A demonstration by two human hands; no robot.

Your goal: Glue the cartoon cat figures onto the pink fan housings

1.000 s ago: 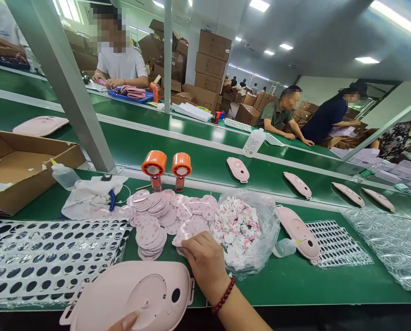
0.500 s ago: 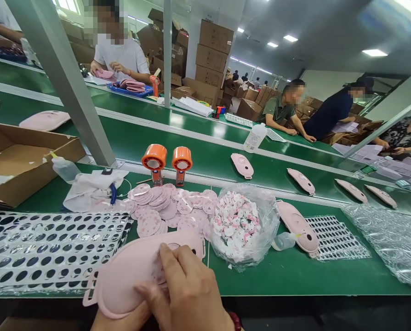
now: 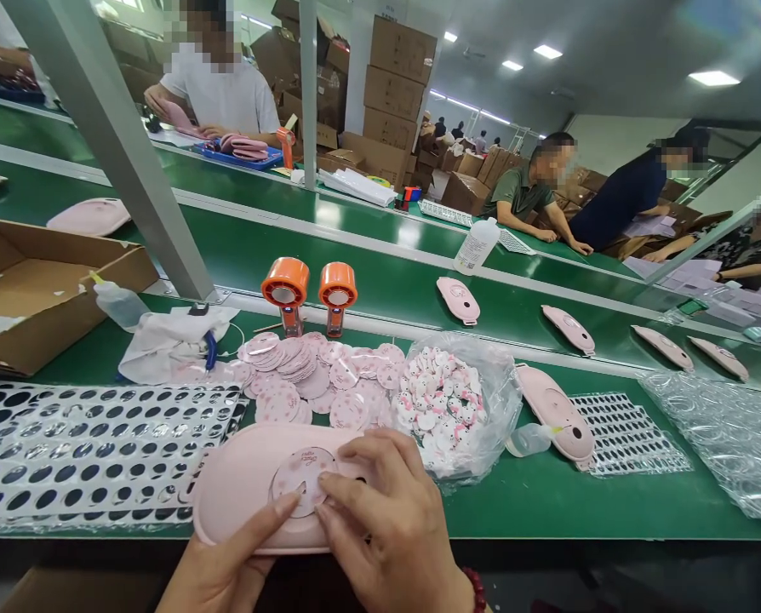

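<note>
A long pink plastic case (image 3: 237,481) with rounded ends lies tilted over the table's front edge. My left hand (image 3: 231,553) grips it from below, its thumb on top at a round pink printed disc (image 3: 304,468). That disc sits in the case's circular recess and has a small notch. My right hand (image 3: 397,519) has thumb and index finger pinched together at the disc's right edge, while its other fingers curl over the right end of the case. Behind the case is a pile of similar pink discs (image 3: 291,366); a plastic bag of small white bear-like pieces (image 3: 441,400) stands right of it.
Sheets of black ovals (image 3: 80,460) lie left, near a cardboard box (image 3: 54,298). Two orange handheld fans (image 3: 284,285) stand behind the discs. To the right are another pink case (image 3: 556,413), a dropper bottle (image 3: 530,440) and clear plastic wrap (image 3: 725,434). Co-workers sit across the belt.
The case has turned more level and shifted right. My left thumb has come up onto its top, and my right hand has moved right, uncovering the disc. The view has shifted slightly.
</note>
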